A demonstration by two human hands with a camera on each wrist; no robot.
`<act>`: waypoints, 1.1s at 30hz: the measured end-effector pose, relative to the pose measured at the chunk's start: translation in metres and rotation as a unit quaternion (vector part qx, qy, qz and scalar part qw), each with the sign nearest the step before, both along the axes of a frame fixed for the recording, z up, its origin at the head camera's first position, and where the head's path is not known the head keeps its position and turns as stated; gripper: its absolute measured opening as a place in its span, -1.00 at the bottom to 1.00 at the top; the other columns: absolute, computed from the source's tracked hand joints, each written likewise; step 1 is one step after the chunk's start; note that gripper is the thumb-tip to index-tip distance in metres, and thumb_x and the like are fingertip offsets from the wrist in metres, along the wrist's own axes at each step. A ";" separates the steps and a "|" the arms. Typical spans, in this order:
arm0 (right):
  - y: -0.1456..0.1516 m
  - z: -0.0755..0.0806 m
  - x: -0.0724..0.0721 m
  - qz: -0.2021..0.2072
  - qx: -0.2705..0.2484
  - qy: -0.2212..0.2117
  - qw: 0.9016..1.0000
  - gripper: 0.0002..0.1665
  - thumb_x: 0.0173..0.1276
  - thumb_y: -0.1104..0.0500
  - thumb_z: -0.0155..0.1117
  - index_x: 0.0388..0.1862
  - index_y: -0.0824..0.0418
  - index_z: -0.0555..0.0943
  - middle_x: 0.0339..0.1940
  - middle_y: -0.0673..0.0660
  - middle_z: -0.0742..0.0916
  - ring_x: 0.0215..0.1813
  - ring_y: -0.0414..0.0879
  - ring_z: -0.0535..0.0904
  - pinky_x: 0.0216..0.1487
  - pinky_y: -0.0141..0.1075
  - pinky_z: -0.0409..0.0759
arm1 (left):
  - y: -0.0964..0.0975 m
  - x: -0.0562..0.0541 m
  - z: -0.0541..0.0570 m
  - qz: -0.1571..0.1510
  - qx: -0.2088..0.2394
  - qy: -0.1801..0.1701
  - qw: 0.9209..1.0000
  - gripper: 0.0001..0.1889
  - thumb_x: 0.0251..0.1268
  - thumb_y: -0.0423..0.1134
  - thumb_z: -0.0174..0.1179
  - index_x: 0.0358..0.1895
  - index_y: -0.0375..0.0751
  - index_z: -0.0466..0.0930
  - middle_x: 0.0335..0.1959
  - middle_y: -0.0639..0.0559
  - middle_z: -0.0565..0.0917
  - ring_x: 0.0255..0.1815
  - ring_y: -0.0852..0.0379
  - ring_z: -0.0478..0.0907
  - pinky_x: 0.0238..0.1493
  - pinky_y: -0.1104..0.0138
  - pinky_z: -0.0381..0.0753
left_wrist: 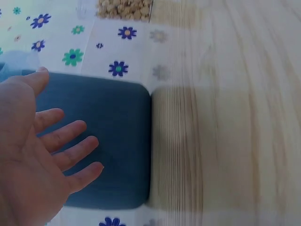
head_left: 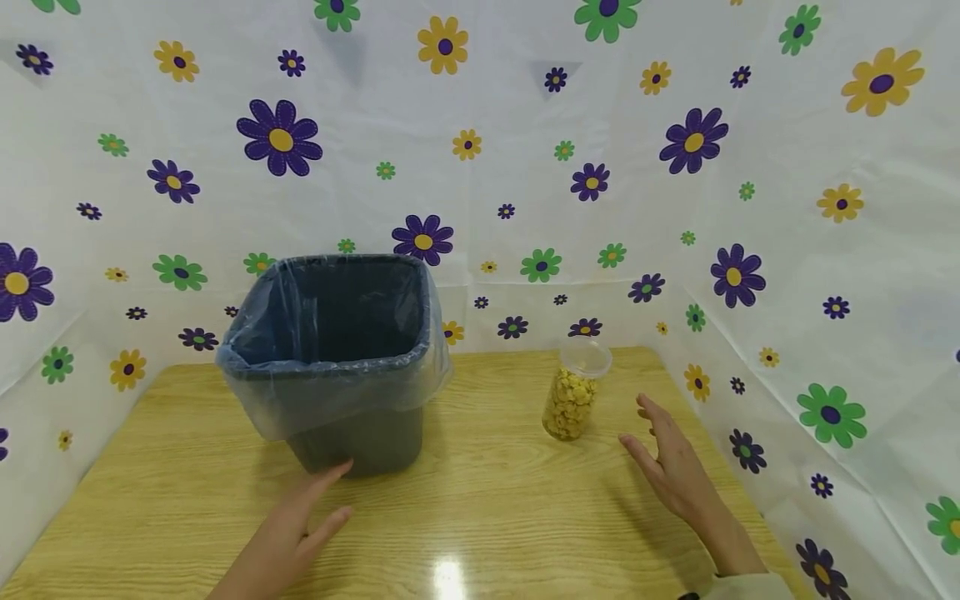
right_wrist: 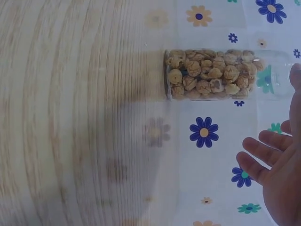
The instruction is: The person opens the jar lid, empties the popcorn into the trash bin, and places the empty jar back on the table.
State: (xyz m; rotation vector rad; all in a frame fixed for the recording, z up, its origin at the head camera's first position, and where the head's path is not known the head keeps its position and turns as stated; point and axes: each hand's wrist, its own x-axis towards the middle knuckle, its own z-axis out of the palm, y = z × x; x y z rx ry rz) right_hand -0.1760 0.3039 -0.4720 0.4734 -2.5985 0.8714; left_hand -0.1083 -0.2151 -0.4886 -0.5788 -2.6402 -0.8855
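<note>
A dark grey trash bin [head_left: 360, 433] stands on the left of the table, lined with a translucent plastic bag [head_left: 337, 392] folded over its rim. My left hand [head_left: 288, 533] is just in front of the bin's base, fingers spread and holding nothing; the left wrist view shows the palm and fingers [left_wrist: 77, 153] before the bin's side. Right of centre, a clear jar [head_left: 572, 400] stands upright, filled most of the way with popcorn [right_wrist: 211, 73]. My right hand [head_left: 678, 471] hovers right of the jar, fingers apart and nothing in it.
The wood-grain table [head_left: 495, 517] has its back edge against a white flower-printed sheet [head_left: 510, 108]. The same sheet hangs along the left and right sides. Bare tabletop lies between the bin and the jar.
</note>
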 end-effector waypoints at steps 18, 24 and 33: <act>-0.013 0.004 -0.007 0.008 -0.052 -0.006 0.999 -0.22 0.61 0.18 0.19 0.64 0.37 0.11 0.39 0.43 0.50 0.21 0.32 0.54 0.00 0.27 0.61 | 0.068 -0.013 0.003 -0.055 0.052 -0.117 0.990 -0.44 0.54 0.07 0.19 0.51 0.05 0.41 0.44 0.08 0.50 0.44 -0.02 0.43 0.36 -0.10 0.46; -0.016 0.002 -0.010 0.007 -0.063 0.001 0.998 -0.18 0.57 0.19 0.25 0.63 0.40 0.12 0.40 0.41 0.50 0.26 0.28 0.53 0.09 0.19 0.58 | 0.090 -0.021 -0.001 -0.084 0.103 -0.135 0.982 -0.47 0.57 0.04 0.17 0.49 0.01 0.42 0.38 0.11 0.53 0.37 -0.03 0.48 0.29 -0.15 0.50; -0.024 0.001 -0.021 0.009 -0.097 -0.011 0.995 -0.11 0.50 0.16 0.35 0.61 0.42 0.14 0.44 0.41 0.47 0.32 0.29 0.49 0.19 0.02 0.56 | 0.117 -0.038 -0.009 -0.123 0.144 -0.158 0.969 -0.48 0.62 0.04 0.09 0.53 0.08 0.35 0.46 0.04 0.47 0.35 0.03 0.48 0.25 -0.05 0.57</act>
